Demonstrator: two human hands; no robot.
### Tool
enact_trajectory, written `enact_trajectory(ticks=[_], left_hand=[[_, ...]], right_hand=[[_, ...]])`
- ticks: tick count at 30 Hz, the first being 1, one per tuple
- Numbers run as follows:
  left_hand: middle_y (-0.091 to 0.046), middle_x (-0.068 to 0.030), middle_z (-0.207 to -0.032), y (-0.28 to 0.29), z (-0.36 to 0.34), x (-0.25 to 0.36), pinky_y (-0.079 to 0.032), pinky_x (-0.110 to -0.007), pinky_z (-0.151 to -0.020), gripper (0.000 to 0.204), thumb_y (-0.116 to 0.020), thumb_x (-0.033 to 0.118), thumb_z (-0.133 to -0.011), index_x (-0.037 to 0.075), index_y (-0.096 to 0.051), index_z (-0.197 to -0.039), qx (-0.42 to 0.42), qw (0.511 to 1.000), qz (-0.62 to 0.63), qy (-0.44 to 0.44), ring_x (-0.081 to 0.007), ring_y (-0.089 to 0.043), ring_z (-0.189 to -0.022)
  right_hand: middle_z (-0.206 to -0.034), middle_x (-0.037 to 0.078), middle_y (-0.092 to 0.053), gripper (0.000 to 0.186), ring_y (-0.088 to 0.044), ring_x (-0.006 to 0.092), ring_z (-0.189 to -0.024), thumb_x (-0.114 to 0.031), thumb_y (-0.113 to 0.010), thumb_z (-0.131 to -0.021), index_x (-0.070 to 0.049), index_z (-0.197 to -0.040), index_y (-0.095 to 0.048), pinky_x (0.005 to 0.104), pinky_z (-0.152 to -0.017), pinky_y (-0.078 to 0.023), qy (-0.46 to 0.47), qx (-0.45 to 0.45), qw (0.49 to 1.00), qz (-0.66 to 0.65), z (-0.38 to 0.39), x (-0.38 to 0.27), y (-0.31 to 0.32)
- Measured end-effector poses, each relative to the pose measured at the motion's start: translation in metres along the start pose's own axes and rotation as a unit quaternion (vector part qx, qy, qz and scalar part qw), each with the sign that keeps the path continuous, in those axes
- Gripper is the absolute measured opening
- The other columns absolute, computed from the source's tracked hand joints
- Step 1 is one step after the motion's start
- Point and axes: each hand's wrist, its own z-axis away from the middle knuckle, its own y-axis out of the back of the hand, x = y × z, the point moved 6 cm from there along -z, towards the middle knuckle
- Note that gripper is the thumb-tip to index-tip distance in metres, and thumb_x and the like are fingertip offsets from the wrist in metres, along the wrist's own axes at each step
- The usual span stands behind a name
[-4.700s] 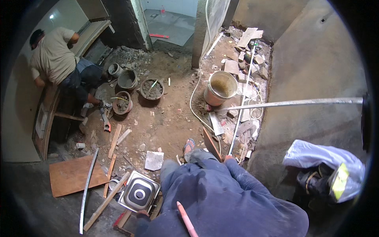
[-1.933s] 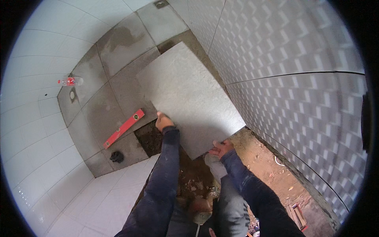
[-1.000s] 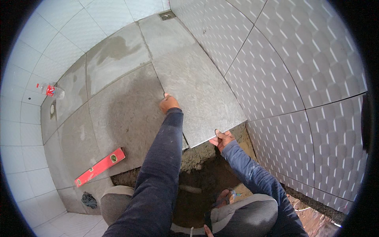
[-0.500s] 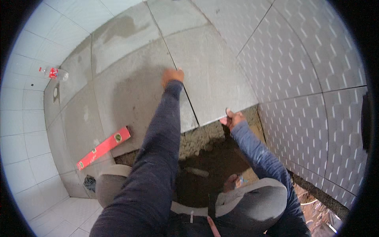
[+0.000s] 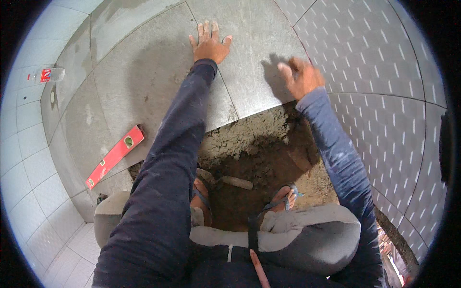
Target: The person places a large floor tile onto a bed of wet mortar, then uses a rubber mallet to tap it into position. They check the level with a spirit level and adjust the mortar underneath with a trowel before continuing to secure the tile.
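Note:
A pale grey square floor tile (image 5: pixel 257 81) lies flush beside neighbouring tiles (image 5: pixel 134 79), against the patterned right wall. My left hand (image 5: pixel 210 47) rests with fingers spread across the seam at this tile's left side. My right hand (image 5: pixel 302 77) is just over the tile's right part, near the wall, with thumb and fingers apart and slightly bent; whether it touches is unclear. It holds nothing. In front of the tile's near edge is rough grey mortar (image 5: pixel 242 137) over a dark dirt hollow, with my sandalled feet in it and a short grey rod-like piece (image 5: pixel 235 182).
A red spirit level (image 5: pixel 115 156) lies on the tiles at left. A clear plastic bottle (image 5: pixel 55 74) with red label is by the white tiled left wall (image 5: pixel 24 144). The grey patterned wall (image 5: pixel 384 139) borders the right, with debris visible past its lower edge.
From another room I moved into this tiled one. The tile I carried was laid down. My left hand slid forward and spread out; my right hand released the near edge and moved up rightward.

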Motion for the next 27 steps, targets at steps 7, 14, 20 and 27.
enact_trajectory(ticks=[7,14,20,27], left_hand=[[-0.03,-0.0134,-0.161,0.017,0.003,0.017,-0.01,-0.062,-0.121,0.07,-0.048,0.047,-0.097,0.01,-0.034,-0.154,0.07,0.997,0.014,0.009,-0.0298,-0.02,-0.152],[-0.03,-0.0149,-0.16,0.02,0.005,0.009,-0.013,-0.062,-0.12,0.069,-0.046,0.048,-0.099,0.012,-0.031,-0.155,0.059,0.998,-0.015,0.02,-0.0299,-0.021,-0.151],[-0.032,-0.0145,-0.16,0.022,-0.001,0.032,-0.014,-0.061,-0.12,0.067,-0.048,0.045,-0.097,0.013,-0.033,-0.154,0.047,0.999,-0.013,0.019,-0.0309,-0.022,-0.151],[-0.031,-0.0129,-0.16,0.017,-0.008,0.039,-0.014,-0.06,-0.12,0.065,-0.047,0.042,-0.098,0.013,-0.033,-0.154,0.039,0.999,-0.001,0.02,-0.0317,-0.024,-0.15]], right_hand=[[-0.16,0.013,-0.031,0.065,-0.025,0.0294,-0.15,-0.05,-0.037,-0.103,-0.015,-0.157,-0.028,0.0484,-0.123,-0.019,0.144,0.109,0.98,0.085,-0.104,-0.024,-0.036],[-0.163,0.011,-0.025,0.075,-0.017,0.0279,-0.153,-0.06,-0.033,-0.101,-0.013,-0.159,-0.021,0.049,-0.125,-0.012,0.123,0.013,0.978,0.168,-0.122,-0.01,-0.081],[-0.163,0.015,-0.024,0.078,-0.017,0.0289,-0.153,-0.059,-0.038,-0.099,-0.008,-0.157,-0.024,0.0499,-0.124,-0.011,0.151,0.108,0.978,0.097,-0.135,-0.028,-0.06],[-0.161,0.017,-0.027,0.077,-0.021,0.0306,-0.151,-0.057,-0.034,-0.101,-0.005,-0.156,-0.025,0.0483,-0.124,-0.01,0.137,0.106,0.983,0.059,-0.17,-0.046,-0.031]])
